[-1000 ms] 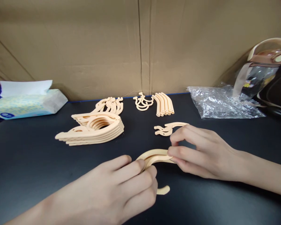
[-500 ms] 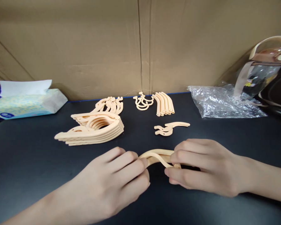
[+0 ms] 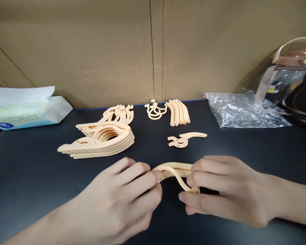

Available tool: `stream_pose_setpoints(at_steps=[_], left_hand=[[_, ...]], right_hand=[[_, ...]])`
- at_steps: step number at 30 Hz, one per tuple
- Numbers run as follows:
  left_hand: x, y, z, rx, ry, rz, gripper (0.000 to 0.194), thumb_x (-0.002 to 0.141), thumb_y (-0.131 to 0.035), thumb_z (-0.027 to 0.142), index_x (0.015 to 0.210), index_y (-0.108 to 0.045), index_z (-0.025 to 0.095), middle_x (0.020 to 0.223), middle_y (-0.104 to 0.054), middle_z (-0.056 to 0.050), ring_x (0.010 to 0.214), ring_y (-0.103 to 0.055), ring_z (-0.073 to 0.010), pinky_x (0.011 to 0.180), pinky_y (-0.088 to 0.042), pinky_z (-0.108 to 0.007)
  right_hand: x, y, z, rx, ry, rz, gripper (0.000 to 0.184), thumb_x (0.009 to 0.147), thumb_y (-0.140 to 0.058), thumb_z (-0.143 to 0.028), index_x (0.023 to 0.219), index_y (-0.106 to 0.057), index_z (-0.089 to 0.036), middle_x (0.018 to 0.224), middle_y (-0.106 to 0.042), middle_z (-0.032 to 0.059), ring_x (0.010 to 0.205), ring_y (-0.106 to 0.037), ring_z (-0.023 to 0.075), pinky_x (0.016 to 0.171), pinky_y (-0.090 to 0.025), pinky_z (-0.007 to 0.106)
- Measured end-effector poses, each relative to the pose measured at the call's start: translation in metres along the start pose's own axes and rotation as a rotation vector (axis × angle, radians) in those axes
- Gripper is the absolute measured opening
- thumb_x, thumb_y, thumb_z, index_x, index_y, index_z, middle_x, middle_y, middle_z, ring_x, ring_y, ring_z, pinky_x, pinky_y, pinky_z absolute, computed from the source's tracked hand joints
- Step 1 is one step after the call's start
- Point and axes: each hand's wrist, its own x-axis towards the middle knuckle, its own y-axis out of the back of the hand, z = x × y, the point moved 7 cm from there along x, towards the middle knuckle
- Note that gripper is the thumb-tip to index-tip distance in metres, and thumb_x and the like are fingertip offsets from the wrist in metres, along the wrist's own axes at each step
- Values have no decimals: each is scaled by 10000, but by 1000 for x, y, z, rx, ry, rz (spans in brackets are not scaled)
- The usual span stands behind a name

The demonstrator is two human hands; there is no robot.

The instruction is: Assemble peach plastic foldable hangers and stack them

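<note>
A curved peach plastic hanger piece [image 3: 173, 171] is held just above the black table [image 3: 35, 177], near its front. My left hand [image 3: 122, 200] pinches its left end with closed fingers. My right hand [image 3: 224, 190] grips its right end, where a thin curved hook strip runs down to my fingertips. A small loose hook part [image 3: 185, 139] lies just behind my hands.
A stack of peach hanger arms [image 3: 102, 141] lies at centre left. More hook parts [image 3: 155, 110] and a row of curved tubes [image 3: 179, 112] lie at the back. A tissue pack [image 3: 25, 109] sits far left, crumpled clear plastic [image 3: 239, 110] and a bottle [image 3: 288, 75] at right. A cardboard wall [image 3: 117, 47] stands behind.
The hook strip that hung below my left hand has swung across to my right fingertips. Both hands have shifted slightly toward me with the piece.
</note>
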Motion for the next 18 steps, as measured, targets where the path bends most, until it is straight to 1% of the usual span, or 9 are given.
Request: stream_pose_setpoints(at_steps=[3,7,9,11,13,15,17,18], left_hand=[[1,0,-1,-28,12,-13,201,983,-446,173,1002,-646,163,987,-705,-45,827,-578,-209,692,-427,-355],[3,-1,-4,-105,60,-58,191,965,-465,108,1019,-638,164,913,-693,-40,804,-600,-193,708,-501,-314],[4,0,-5,-120,62,-44,192,960,-466,81,989,-636,165,892,-692,-44,822,-613,-196,707,-522,-299],[4,3,-5,-128,50,2,208,957,-455,57,993,-632,161,897,-700,-53,849,-622,-198,734,-536,-296],[3,6,-5,-135,44,42,225,959,-440,47,1028,-626,153,914,-710,-60,879,-627,-200,777,-546,-304],[3,7,-5,-152,46,54,227,964,-435,45,1035,-624,149,899,-712,-56,895,-626,-202,800,-552,-308],[2,8,-4,-167,44,50,223,962,-436,36,1010,-625,144,871,-711,-49,891,-627,-205,808,-557,-308],[3,9,-4,-170,40,51,224,961,-436,30,995,-626,143,857,-711,-45,883,-627,-204,805,-559,-304]], right_hand=[[3,0,-2,42,-7,-5,283,1039,-486,-225,888,-718,-166,686,-593,-21,658,-510,117,588,-415,264],[7,1,-5,46,-2,-4,399,1075,-368,-197,886,-718,-165,700,-610,-23,650,-507,107,598,-425,242],[9,1,-7,35,10,-12,445,1084,-320,-186,901,-726,-167,717,-634,-17,655,-516,112,619,-436,241],[9,0,-8,26,22,-19,463,1087,-297,-183,931,-733,-166,735,-657,-9,671,-538,119,643,-449,247],[7,-2,-8,18,30,-18,431,1081,-319,-176,959,-732,-154,740,-666,-5,678,-552,123,652,-459,255],[4,-2,-6,5,34,3,324,1062,-400,-182,1011,-718,-146,754,-676,-8,696,-572,124,653,-467,263],[1,-4,-4,-20,30,12,221,1039,-488,-230,1091,-688,-153,821,-699,-3,759,-606,132,676,-481,275],[0,-4,-2,-39,26,12,215,1032,-513,-273,1127,-670,-161,866,-708,4,800,-618,139,696,-487,283]])
